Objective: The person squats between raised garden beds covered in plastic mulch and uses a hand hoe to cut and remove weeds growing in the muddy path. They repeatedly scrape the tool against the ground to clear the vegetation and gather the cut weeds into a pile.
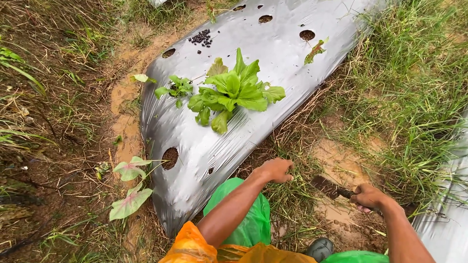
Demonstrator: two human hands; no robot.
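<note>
From the head camera I see my left hand (276, 170) curled into a loose fist on the grass and dry stalks (287, 195) at the edge of the silver plastic mulch sheet (195, 131), gripping what may be a tuft — I cannot tell for sure. My right hand (369, 197) has its fingers wrapped tight round the handle of a small rusty blade (325, 185), held low over the muddy furrow (341, 165), its tip pointing toward the left hand, well placed for cutting at ground level. The leafy green plant (234, 92) grows through a hole further up the sheet, apart from both hands.
</note>
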